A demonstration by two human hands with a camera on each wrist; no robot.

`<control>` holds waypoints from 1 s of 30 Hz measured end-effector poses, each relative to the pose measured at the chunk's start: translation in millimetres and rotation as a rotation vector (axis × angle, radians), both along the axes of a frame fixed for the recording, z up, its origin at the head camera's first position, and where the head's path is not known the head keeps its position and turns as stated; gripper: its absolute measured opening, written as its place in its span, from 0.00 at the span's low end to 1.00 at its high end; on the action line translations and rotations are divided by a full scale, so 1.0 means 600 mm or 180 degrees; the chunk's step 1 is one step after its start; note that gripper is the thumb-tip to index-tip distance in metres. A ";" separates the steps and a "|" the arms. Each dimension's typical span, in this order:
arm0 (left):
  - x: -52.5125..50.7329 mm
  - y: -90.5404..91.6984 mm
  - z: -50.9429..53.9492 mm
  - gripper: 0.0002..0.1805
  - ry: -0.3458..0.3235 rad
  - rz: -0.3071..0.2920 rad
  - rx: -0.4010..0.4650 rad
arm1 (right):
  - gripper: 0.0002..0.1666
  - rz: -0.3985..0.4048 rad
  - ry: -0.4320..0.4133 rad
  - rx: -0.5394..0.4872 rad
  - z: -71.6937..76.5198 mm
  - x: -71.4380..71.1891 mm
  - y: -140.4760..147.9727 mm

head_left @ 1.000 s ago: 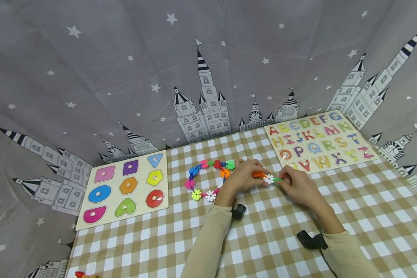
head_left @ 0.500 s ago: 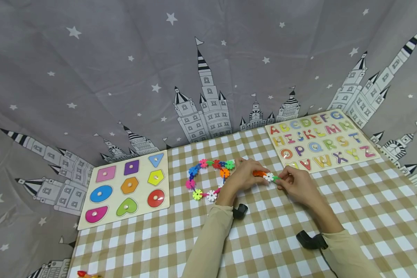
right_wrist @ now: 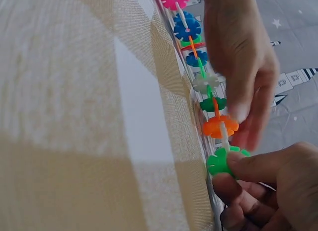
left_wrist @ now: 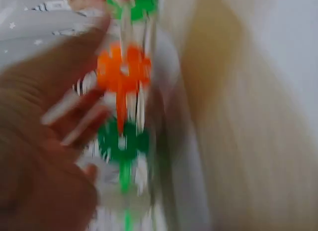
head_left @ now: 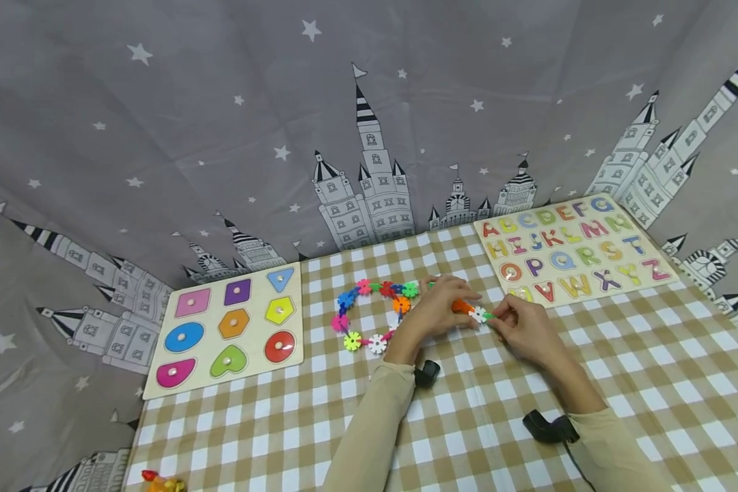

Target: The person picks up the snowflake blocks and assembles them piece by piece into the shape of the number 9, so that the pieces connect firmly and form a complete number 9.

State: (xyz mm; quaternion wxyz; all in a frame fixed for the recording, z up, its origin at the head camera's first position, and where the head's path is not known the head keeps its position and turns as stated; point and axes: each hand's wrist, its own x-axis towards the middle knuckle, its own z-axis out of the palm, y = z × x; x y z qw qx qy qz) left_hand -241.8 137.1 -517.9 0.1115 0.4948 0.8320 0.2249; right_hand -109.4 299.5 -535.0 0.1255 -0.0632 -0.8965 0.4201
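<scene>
A chain of colourful snowflake discs, linked edge to edge, curves into a loop at mid-table, with a pink disc [head_left: 340, 322] on its left side. Its free end runs right, under my left hand [head_left: 436, 307]. That hand hovers around the chain with fingers loosely extended beside an orange disc [left_wrist: 124, 69]; no firm grip shows. My right hand [head_left: 523, 328] pinches the bright green disc [right_wrist: 223, 161] at the chain's end between thumb and forefinger. A white disc [head_left: 478, 314] links the orange and green ones. The left wrist view is blurred.
A shape puzzle board [head_left: 206, 335] lies on the left of the checked tablecloth [head_left: 270, 424], a letter puzzle board [head_left: 566, 263] at the back right. A small red and yellow toy [head_left: 162, 482] sits at the front left edge. A grey castle-print curtain [head_left: 252, 123] hangs behind.
The head view has shifted slightly. My left hand has risen a little, and a bit of green shows behind it. The right hand keeps its pinch on the green disc.
</scene>
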 end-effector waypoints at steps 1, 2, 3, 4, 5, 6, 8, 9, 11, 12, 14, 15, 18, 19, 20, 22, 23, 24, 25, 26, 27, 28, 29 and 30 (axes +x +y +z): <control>-0.001 -0.008 0.004 0.28 -0.0028 0.0049 0.0095 | 0.09 -0.0026 -0.0018 0.0067 0.001 0.000 -0.001; -0.002 -0.018 0.008 0.29 -0.0074 0.0098 0.0197 | 0.09 -0.0050 -0.0036 0.0132 0.001 0.001 0.000; -0.003 -0.031 0.012 0.30 -0.0104 0.0147 0.0300 | 0.09 -0.0058 -0.0059 0.0165 0.001 0.001 0.000; -0.005 -0.045 0.016 0.30 -0.0115 0.0216 0.0384 | 0.09 -0.0057 -0.0084 0.0172 0.002 0.002 0.000; -0.007 -0.060 0.020 0.31 -0.0126 0.0291 0.0426 | 0.10 -0.0042 -0.0093 0.0179 0.003 0.003 0.000; -0.008 -0.076 0.024 0.32 -0.0144 0.0386 0.0411 | 0.11 -0.0018 -0.0098 0.0187 0.004 0.004 0.001; -0.009 -0.106 0.031 0.35 -0.0149 0.0655 0.0248 | 0.15 0.0087 -0.0125 0.0182 0.006 0.005 0.001; -0.009 -0.120 0.032 0.38 -0.0167 0.0803 0.0135 | 0.18 0.0158 -0.0138 0.0176 0.007 0.005 0.001; -0.009 -0.143 0.034 0.44 -0.0243 0.1031 -0.0071 | 0.24 0.0316 -0.0153 0.0172 0.008 0.004 0.000; -0.009 -0.152 0.035 0.47 -0.0301 0.1110 -0.0150 | 0.26 0.0402 -0.0176 0.0166 0.009 0.004 0.000; -0.009 -0.164 0.035 0.50 -0.0387 0.1170 -0.0250 | 0.27 0.0561 -0.0211 0.0148 0.010 0.003 -0.002; -0.009 -0.167 0.034 0.51 -0.0429 0.1158 -0.0272 | 0.27 0.0626 -0.0228 0.0141 0.010 0.003 -0.004; -0.013 -0.168 0.029 0.47 -0.0488 0.0974 -0.0287 | 0.21 0.0803 -0.0270 0.0103 0.008 0.004 -0.006; -0.015 -0.168 0.027 0.45 -0.0486 0.0889 -0.0293 | 0.19 0.0858 -0.0284 0.0083 0.008 0.005 -0.008; -0.017 -0.168 0.026 0.44 -0.0487 0.0801 -0.0283 | 0.16 0.0899 -0.0304 0.0068 0.007 0.005 -0.010; -0.020 -0.167 0.023 0.41 -0.0509 0.0600 -0.0228 | 0.10 0.0967 -0.0345 0.0041 0.007 0.006 -0.015; -0.021 -0.168 0.022 0.40 -0.0493 0.0504 -0.0195 | 0.07 0.0985 -0.0366 0.0042 0.007 0.006 -0.017; -0.022 -0.168 0.021 0.40 -0.0472 0.0436 -0.0170 | 0.05 0.0981 -0.0377 0.0048 0.007 0.006 -0.019; -0.021 -0.169 0.020 0.39 -0.0436 0.0395 -0.0130 | 0.05 0.0974 -0.0379 0.0067 0.008 0.006 -0.021; -0.020 -0.170 0.020 0.38 -0.0382 0.0394 -0.0097 | 0.06 0.0959 -0.0357 0.0101 0.008 0.005 -0.023; -0.019 -0.171 0.021 0.37 -0.0343 0.0416 -0.0077 | 0.07 0.0948 -0.0328 0.0139 0.009 0.005 -0.024; -0.017 -0.172 0.022 0.37 -0.0304 0.0471 -0.0076 | 0.09 0.0926 -0.0303 0.0193 0.010 0.005 -0.026; -0.016 -0.173 0.023 0.37 -0.0277 0.0543 -0.0096 | 0.12 0.0911 -0.0282 0.0239 0.011 0.004 -0.027; -0.014 -0.174 0.025 0.37 -0.0258 0.0615 -0.0126 | 0.16 0.0900 -0.0267 0.0270 0.013 0.004 -0.028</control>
